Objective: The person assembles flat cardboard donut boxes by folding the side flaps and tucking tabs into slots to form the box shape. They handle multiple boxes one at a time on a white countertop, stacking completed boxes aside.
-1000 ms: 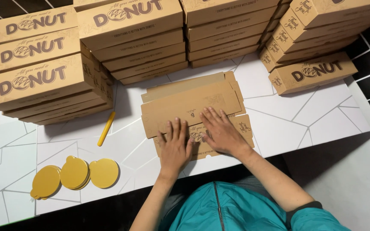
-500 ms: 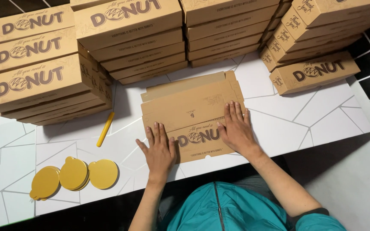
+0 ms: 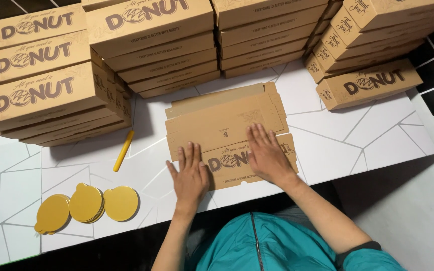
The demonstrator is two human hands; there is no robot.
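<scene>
A flat brown cardboard box blank (image 3: 225, 129) lies on the white table (image 3: 357, 130) in front of me, its printed flap facing me. My left hand (image 3: 190, 174) rests flat, fingers spread, on the blank's near left corner and the table beside it. My right hand (image 3: 266, 153) presses flat on the printed near flap, fingers pointing away from me. Neither hand grips anything.
Stacks of folded brown boxes stand at the far left (image 3: 41, 95), far middle (image 3: 161, 45) and far right (image 3: 367, 35). One box (image 3: 370, 84) sits alone at the right. A yellow pen (image 3: 124, 149) and gold round cards (image 3: 86, 205) lie at the near left.
The blank, first doubled over under both hands, has been opened out flat. My hands moved apart to its edges, and my right hand has now slid inward onto the printed flap.
</scene>
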